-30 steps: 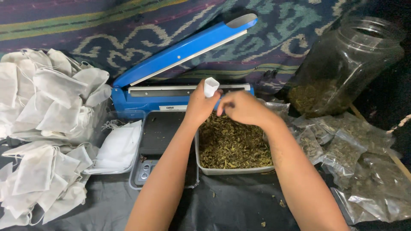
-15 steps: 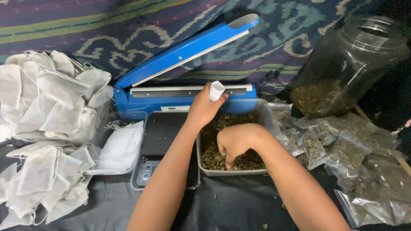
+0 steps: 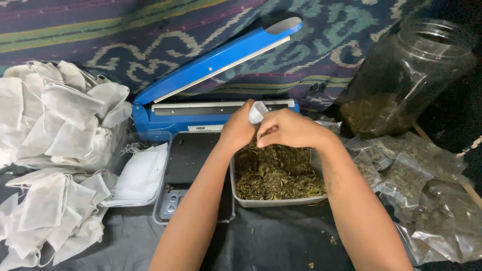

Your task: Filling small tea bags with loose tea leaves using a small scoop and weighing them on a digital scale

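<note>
In the head view, the left hand (image 3: 237, 131) pinches a small white filter bag (image 3: 257, 111) by its lower part, holding it upright with its open mouth up, just above the far end of a grey tray (image 3: 271, 202) filled with dried, chopped herb (image 3: 276, 173). The right hand (image 3: 288, 129) is closed in a loose fist with its fingertips bunched at the bag's mouth, touching the left hand; whether it grips any herb cannot be told. Just behind both hands stands a blue impulse heat sealer (image 3: 211, 75) with its arm raised at a slant. Left of the tray lies a flat black digital scale (image 3: 188, 173), and beside that a stack of empty white bags (image 3: 140, 175). Further left, filled white bags (image 3: 60, 115) are heaped in two piles. To the right, a large clear jar (image 3: 406, 75) leans tilted, with some herb at its bottom, and clear plastic pouches of herb (image 3: 416, 195) are spread on the black cloth (image 3: 281, 246) beneath everything.
</note>
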